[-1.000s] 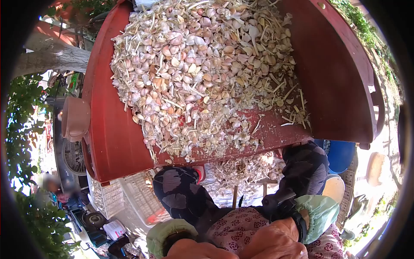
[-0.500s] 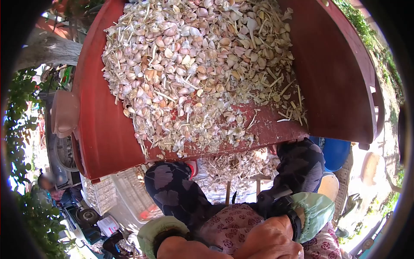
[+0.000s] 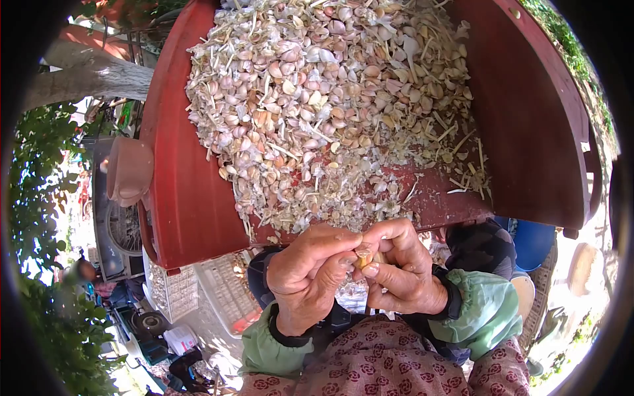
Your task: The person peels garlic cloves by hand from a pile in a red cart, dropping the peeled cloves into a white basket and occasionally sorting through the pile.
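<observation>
1. Rose-patterned apron [image 3: 370, 353] over the lap.
2. The left hand [image 3: 310, 274] and right hand [image 3: 406, 270] meet at the fingertips, both pinching one garlic clove [image 3: 364, 255] between thumb and forefinger, just before the red tub's [image 3: 191, 228] near edge.
3. Inside the tub, heaped loose cloves [image 3: 297, 99], skins and stalks.
4. Farther left, a white package [image 3: 179, 340]; its reddish marking is too small to read.

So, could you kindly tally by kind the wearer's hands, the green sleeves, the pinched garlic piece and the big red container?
Hands (left hand, right hand): 2
Green sleeves: 2
Garlic piece: 1
Red container: 1
Total: 6
</observation>
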{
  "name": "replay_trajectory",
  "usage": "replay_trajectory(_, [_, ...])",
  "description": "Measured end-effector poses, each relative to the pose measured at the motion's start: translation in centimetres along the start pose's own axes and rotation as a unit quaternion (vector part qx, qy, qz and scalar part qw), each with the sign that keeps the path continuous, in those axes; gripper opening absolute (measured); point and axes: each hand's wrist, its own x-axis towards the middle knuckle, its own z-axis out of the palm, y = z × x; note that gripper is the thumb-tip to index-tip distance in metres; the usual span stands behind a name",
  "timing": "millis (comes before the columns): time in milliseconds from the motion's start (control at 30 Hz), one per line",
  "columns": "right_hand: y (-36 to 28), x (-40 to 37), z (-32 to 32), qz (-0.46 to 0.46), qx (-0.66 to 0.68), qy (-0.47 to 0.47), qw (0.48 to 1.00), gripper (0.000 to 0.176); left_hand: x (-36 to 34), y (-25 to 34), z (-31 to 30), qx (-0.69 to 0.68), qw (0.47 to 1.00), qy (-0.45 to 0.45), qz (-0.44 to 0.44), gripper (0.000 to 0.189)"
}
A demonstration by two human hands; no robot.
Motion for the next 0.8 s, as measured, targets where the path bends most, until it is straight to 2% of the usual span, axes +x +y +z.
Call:
replay_trajectory(67, [0.1, 0.2, -0.2, -0.021, -0.013, 0.003, 1.0, 0.034, 0.0, -0.2, 0.1, 0.013, 1.0, -0.001, 0.005, 0.018])
replay_trajectory(133, [0.0, 0.6, -0.7, 0.025, 0.082, -0.008, 0.996, 0.037, 0.0, -0.2, 0.3, -0.058, 0.997, 0.012, -0.056, 0.019])
replay_trajectory(167, [-0.3, 0.8, -0.9, 0.025, 0.081, -0.007, 0.996, 0.037, -0.1, -0.2, 0.3, -0.059, 0.997, 0.011, -0.055, 0.019])
replay_trajectory(233, [-1.0, 1.0, -1.3, 0.125, 0.186, -0.038, 0.974, 0.041, -0.4, -0.3, 0.2, -0.065, 0.997, 0.008, -0.028, 0.023])
replay_trajectory(267, [-0.5, 0.8, -1.3, 0.086, 0.2, -0.052, 0.975, 0.041, -0.5, 0.0, 0.3, -0.066, 0.997, 0.007, -0.028, 0.023])
replay_trajectory(300, [-1.1, 0.7, -1.4, 0.087, 0.2, -0.05, 0.975, 0.041, -0.5, 0.6, 0.4, -0.07, 0.997, 0.005, 0.012, 0.026])
replay_trajectory(333, [-2.3, 0.7, -1.5, 0.108, 0.242, -0.102, 0.959, 0.038, -0.5, 1.1, 0.5, -0.074, 0.996, 0.002, 0.054, 0.029])
replay_trajectory(367, [-3.3, 0.8, -1.6, 0.126, 0.282, -0.151, 0.939, 0.035, -0.7, 1.5, 0.9, -0.175, 0.982, 0.004, 0.073, 0.033])
replay_trajectory(400, [-3.9, 1.1, -1.7, 0.08, 0.272, -0.214, 0.935, 0.031, -0.8, 3.0, 1.2, -0.211, 0.976, -0.029, 0.05, 0.026])
replay_trajectory(433, [-4.3, 1.4, -1.7, 0.036, 0.26, -0.274, 0.925, 0.028, -4.9, 2.6, 0.6, -0.166, 0.984, 0.014, 0.057, 0.028])
replay_trajectory(500, [-4.6, 1.0, 0.8, -0.123, 0.286, -0.239, 0.92, 0.027, -4.8, 2.2, 0.7, -0.17, 0.984, 0.013, 0.059, 0.027])
replay_trajectory(567, [-6.4, -0.1, 2.9, -0.154, 0.328, -0.176, 0.915, 0.016, -5.0, 2.0, 0.9, -0.168, 0.983, 0.022, 0.067, 0.027])
replay_trajectory(600, [-7.0, -0.2, 2.5, -0.164, 0.291, -0.186, 0.924, 0.017, -5.1, 1.9, 1.1, -0.166, 0.983, 0.029, 0.071, 0.027])
replay_trajectory(700, [-6.8, -0.6, 2.9, -0.19, 0.291, -0.172, 0.922, 0.016, -5.5, 1.8, 1.6, -0.155, 0.983, 0.054, 0.082, 0.027])
replay_trajectory(733, [-7.3, -0.5, 2.9, -0.176, 0.288, -0.132, 0.932, 0.016, -5.4, 1.8, 1.7, -0.147, 0.983, 0.062, 0.089, 0.026])
replay_trajectory(800, [-6.9, -0.2, 2.3, -0.191, 0.26, -0.169, 0.931, 0.016, -5.3, 1.8, 1.7, -0.13, 0.983, 0.077, 0.103, 0.026])
